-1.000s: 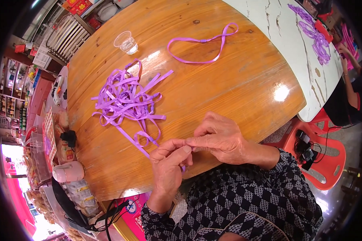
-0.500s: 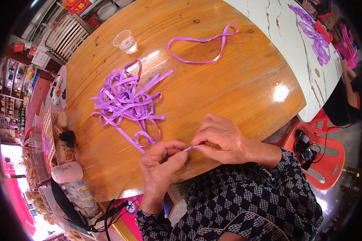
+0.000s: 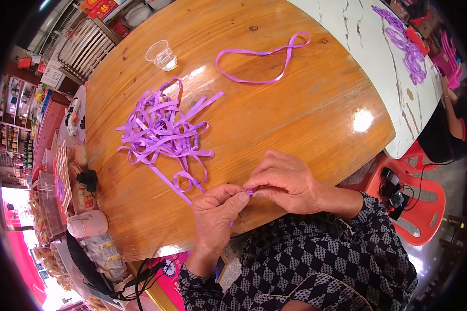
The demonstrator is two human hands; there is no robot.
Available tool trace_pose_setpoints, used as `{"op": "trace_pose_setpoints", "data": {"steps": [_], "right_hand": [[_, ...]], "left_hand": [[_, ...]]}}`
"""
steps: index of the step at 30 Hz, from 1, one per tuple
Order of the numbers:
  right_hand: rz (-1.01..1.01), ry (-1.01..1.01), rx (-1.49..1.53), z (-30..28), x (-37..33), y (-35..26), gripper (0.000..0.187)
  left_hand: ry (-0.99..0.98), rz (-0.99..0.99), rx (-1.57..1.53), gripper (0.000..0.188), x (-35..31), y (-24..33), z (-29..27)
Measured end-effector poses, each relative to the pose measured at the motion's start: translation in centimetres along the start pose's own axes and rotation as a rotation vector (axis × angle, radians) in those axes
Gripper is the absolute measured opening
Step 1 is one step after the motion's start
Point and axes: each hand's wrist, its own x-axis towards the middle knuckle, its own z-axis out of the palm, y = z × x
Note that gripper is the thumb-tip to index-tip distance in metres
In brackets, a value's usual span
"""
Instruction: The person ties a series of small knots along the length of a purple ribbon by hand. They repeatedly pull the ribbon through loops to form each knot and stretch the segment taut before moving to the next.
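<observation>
Near the front edge of the wooden table [image 3: 296, 114], my left hand [image 3: 218, 210] and my right hand [image 3: 285, 181] meet fingertip to fingertip. Both pinch a purple ribbon strap [image 3: 250, 192], of which only a small bunched bit shows between the fingers. More purple shows just below my left hand. Beyond my left hand lies a tangled heap of purple straps [image 3: 161, 124], one strand running down toward that hand. A single looped purple strap [image 3: 251, 81] lies apart at the far middle of the table.
A clear plastic cup [image 3: 164, 58] stands on the far left of the table. At right, a white marbled table [image 3: 394, 103] bears more purple straps [image 3: 412, 59], with a person's arm beside it. A red plastic chair [image 3: 425, 199] holds dark devices and cables. A pink kettle-like container [image 3: 88, 223] stands at left.
My left hand has shifted slightly right, closing the gap to my right hand. The short stretch of strap between them now looks bunched.
</observation>
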Motion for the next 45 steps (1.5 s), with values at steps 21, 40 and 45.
{"op": "trace_pose_setpoints", "data": {"steps": [21, 40, 45], "right_hand": [[0.018, 0.070, -0.005, 0.6, -0.2, -0.1, 0.014], [-0.104, 0.163, -0.241, 1.2, 0.2, 0.3, 0.020], [0.091, 0.142, -0.058, 0.5, 0.0, 0.3, 0.018]], "left_hand": [[0.116, 0.093, -0.014, 0.012, -0.4, 0.1, 1.2], [0.145, 0.549, 0.687, 0.004, 0.2, -1.1, 1.4], [0.101, 0.483, 0.625, 0.006, 0.0, -0.2, 1.3]]}}
